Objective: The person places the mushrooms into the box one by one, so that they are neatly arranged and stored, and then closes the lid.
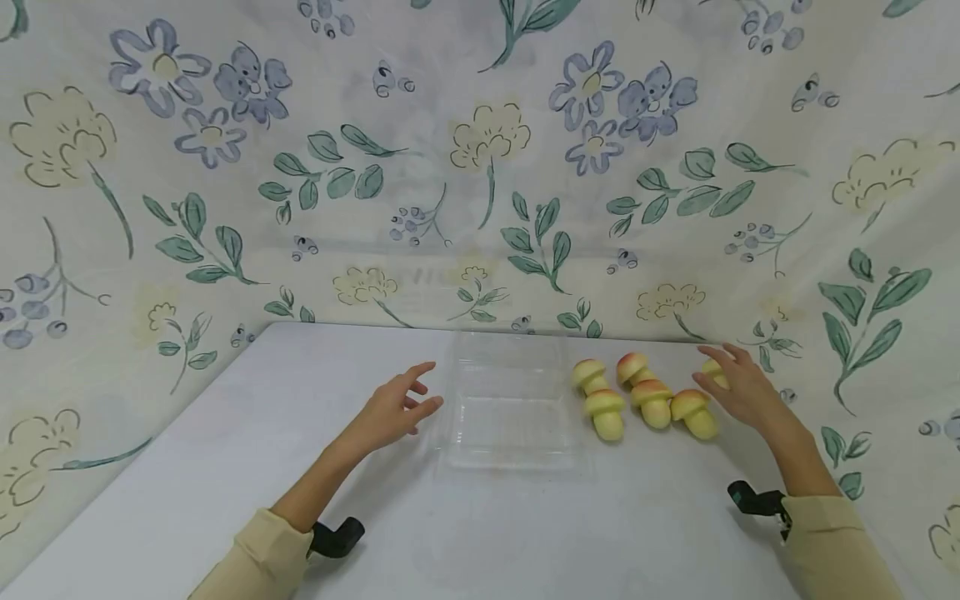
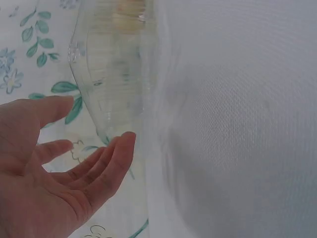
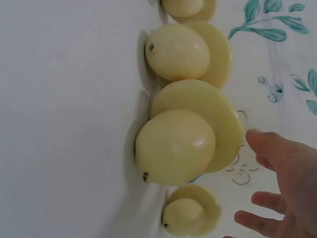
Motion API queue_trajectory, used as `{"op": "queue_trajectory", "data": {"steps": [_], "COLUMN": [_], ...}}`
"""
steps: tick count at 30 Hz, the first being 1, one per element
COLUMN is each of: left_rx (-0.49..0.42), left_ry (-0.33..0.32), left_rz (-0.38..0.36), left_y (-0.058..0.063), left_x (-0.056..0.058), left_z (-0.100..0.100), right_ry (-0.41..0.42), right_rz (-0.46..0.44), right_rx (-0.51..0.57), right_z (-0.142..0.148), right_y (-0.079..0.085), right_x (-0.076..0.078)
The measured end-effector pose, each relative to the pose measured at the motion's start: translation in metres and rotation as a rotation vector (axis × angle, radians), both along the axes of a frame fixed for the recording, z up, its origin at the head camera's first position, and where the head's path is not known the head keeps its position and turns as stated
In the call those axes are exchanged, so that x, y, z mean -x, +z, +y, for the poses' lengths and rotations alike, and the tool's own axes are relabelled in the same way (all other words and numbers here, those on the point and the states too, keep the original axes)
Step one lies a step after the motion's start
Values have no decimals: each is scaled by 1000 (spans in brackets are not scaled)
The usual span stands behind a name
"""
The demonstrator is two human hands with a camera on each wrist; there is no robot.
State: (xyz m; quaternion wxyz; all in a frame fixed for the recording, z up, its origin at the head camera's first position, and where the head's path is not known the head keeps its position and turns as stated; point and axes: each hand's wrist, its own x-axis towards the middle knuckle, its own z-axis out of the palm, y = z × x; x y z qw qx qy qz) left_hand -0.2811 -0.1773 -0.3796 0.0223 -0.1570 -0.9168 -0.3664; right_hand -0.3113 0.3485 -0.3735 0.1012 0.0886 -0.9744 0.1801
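Several pale yellow mushroom-shaped pieces with reddish caps lie on their sides on the right of the white table, among them a front-right mushroom (image 1: 699, 419). My right hand (image 1: 738, 390) hovers beside the far-right mushroom (image 1: 716, 372), partly covering it in the head view. Thumb and fingers are spread apart with nothing between them. In the right wrist view, the thumb points towards a large-looking mushroom (image 3: 176, 146), and a smaller-looking mushroom (image 3: 184, 216) lies near the fingers. At the left side of a clear plastic container (image 1: 447, 417), my left hand (image 1: 392, 408) is held with loosely bent fingers, gripping nothing.
The white table (image 1: 517, 533) ends at the back against a floral cloth (image 1: 420, 208). The container stands between my left hand and the mushrooms. A dark wrist camera (image 1: 337, 537) sticks out below the left sleeve, and another wrist camera (image 1: 753, 500) by the right sleeve.
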Motion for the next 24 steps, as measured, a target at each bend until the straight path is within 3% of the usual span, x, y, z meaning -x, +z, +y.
{"op": "queue_trajectory", "data": {"steps": [7, 12, 18, 24], "left_rx": [-117, -217, -255, -277], "left_ry": [-35, -98, -153, -141], "left_rz": [-143, -239, -260, -303], "left_y": [0, -2, 1, -1], "left_x": [-2, -3, -2, -2], "left_z": [3, 2, 1, 3], "right_ry": [-16, -50, -60, -69], "right_rz": [-23, -73, -47, -95], "right_rx": [30, 39, 18, 17], "right_z": [9, 15, 20, 25], "right_y": [-8, -13, -15, -16], "right_x": [1, 2, 5, 6]}}
